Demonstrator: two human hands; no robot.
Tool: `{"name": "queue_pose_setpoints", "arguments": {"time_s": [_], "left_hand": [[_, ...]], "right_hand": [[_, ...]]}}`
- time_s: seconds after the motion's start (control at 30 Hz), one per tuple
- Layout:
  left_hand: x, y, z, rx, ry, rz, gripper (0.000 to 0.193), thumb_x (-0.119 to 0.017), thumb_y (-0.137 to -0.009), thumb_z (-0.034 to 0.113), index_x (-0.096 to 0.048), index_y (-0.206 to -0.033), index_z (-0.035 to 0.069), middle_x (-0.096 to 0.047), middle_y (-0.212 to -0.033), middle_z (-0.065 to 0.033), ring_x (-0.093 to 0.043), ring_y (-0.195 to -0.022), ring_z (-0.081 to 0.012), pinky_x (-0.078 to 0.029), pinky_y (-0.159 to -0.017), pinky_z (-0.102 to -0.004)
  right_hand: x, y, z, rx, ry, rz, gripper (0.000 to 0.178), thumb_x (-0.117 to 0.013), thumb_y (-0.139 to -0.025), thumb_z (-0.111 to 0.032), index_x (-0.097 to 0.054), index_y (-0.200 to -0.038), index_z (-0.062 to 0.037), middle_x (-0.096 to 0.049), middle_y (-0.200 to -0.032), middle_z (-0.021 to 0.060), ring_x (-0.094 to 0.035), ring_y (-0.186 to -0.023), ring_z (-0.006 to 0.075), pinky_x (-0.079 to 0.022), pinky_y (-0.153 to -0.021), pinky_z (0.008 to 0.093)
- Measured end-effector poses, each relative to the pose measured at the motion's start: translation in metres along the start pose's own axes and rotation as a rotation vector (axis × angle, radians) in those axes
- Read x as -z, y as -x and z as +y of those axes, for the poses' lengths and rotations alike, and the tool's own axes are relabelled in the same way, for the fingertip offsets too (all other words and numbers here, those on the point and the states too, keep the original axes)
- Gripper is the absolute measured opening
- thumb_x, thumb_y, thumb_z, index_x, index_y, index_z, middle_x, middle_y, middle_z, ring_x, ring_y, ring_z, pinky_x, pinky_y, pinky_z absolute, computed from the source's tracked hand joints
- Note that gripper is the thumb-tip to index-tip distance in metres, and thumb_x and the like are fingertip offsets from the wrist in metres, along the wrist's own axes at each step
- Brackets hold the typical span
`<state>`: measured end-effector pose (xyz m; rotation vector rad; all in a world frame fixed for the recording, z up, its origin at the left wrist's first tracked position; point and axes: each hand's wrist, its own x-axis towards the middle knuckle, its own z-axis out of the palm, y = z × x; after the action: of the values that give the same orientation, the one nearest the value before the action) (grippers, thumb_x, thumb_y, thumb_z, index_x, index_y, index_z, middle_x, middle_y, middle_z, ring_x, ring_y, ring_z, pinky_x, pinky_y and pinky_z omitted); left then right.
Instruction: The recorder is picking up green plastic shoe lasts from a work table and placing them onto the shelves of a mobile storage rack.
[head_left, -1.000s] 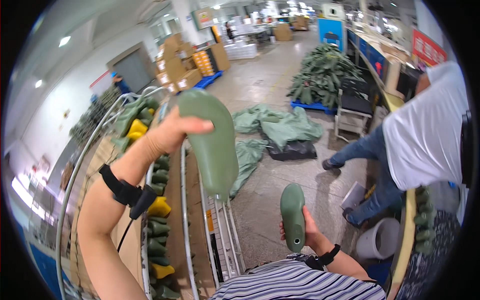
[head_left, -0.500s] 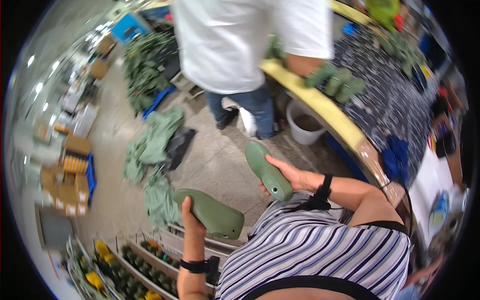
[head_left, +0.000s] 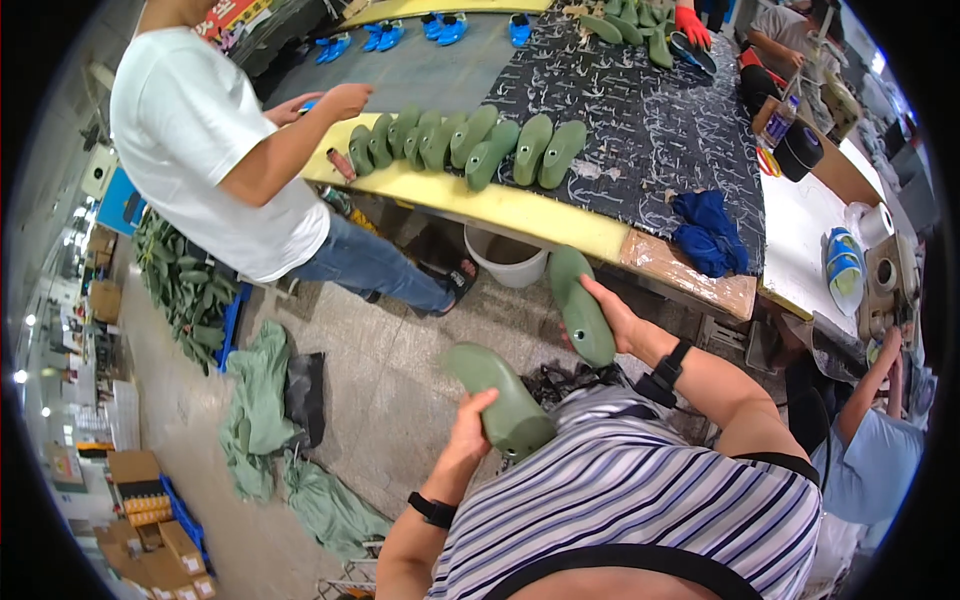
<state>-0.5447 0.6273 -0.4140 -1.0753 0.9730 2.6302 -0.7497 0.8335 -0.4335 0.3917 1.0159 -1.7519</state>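
My left hand (head_left: 470,425) is closed round a green shoe last (head_left: 498,395), thumb on top, its toe pointing away to the upper left. In my right hand (head_left: 612,315) is a second green shoe last (head_left: 582,305), held upright with a small hole showing near its heel end. Both lasts are in the air in front of my striped top, apart from each other. Ahead of me, a row of several green lasts (head_left: 490,155) stands along the yellow front edge of the workbench (head_left: 590,225).
A co-worker in a white shirt (head_left: 215,130) stands at the bench's left. A white bucket (head_left: 505,262) is under its edge. Green cloth sacks (head_left: 262,400) lie on the floor, near a heap of lasts (head_left: 185,275). Blue cloth (head_left: 710,235) lies on the bench; another person (head_left: 880,450) sits at right.
My view has swung right, bringing the bench and its row of lasts ahead of me. Both lasts stay in my hands and are now closer together. The co-worker appears further left.
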Motion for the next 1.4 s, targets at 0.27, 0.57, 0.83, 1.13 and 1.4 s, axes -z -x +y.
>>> {"name": "queue_pose_setpoints", "arguments": {"time_s": [0.27,0.57,0.83,1.13,1.4], "left_hand": [[-0.041,-0.039,-0.005,0.074,-0.082,-0.098,0.046,-0.056,-0.078,0.015,-0.047,-0.122,0.002,-0.057,-0.110,-0.0146,-0.058,-0.100,-0.0286,-0.049,-0.087,-0.0430],[-0.145,-0.085,0.019,0.036,-0.137,-0.083,0.043,-0.054,-0.077,0.010,-0.048,-0.119,0.001,-0.059,-0.101,-0.0124,-0.061,-0.088,-0.0243,-0.053,-0.077,-0.0386],[-0.245,-0.152,-0.004,-0.058,-0.516,-0.278,0.068,-0.059,-0.074,0.010,-0.030,-0.134,-0.001,-0.047,-0.122,-0.0159,-0.051,-0.109,-0.0251,-0.046,-0.088,-0.0346],[-0.322,-0.190,-0.029,-0.033,-1.553,-0.745,0.104,-0.069,-0.063,0.030,-0.011,-0.142,-0.005,-0.039,-0.133,-0.0306,-0.044,-0.121,-0.0383,-0.036,-0.100,-0.0373],[-0.329,-0.249,0.039,-0.575,-0.983,-0.292,0.048,-0.067,-0.081,0.010,-0.046,-0.123,0.001,-0.053,-0.097,-0.0091,-0.056,-0.082,-0.0145,-0.050,-0.072,-0.0274]], "right_hand": [[0.048,-0.004,-0.048,0.100,-0.205,0.072,0.072,-0.042,-0.083,-0.070,-0.054,-0.104,-0.0020,-0.060,-0.084,0.0157,-0.062,-0.071,0.0272,-0.054,-0.065,0.0425],[0.098,-0.059,-0.173,0.234,-0.389,-0.082,0.082,-0.038,-0.087,-0.066,-0.044,-0.122,0.0084,-0.056,-0.110,0.0281,-0.061,-0.094,0.0358,-0.051,-0.086,0.0456],[0.127,0.030,-0.180,0.136,0.556,-0.248,0.075,-0.046,-0.088,-0.059,-0.043,-0.127,0.0051,-0.061,-0.102,0.0176,-0.063,-0.085,0.0228,-0.055,-0.071,0.0308],[0.167,0.071,-0.204,0.188,1.068,-0.351,0.037,-0.067,-0.083,-0.035,-0.067,-0.096,0.0001,-0.063,-0.078,0.0005,-0.053,-0.073,0.0060,-0.044,-0.065,0.0250],[0.210,0.080,-0.211,0.162,0.300,-0.186,0.032,-0.066,-0.084,-0.019,-0.062,-0.100,0.0076,-0.066,-0.083,0.0126,-0.066,-0.072,0.0195,-0.056,-0.055,0.0308]]}}
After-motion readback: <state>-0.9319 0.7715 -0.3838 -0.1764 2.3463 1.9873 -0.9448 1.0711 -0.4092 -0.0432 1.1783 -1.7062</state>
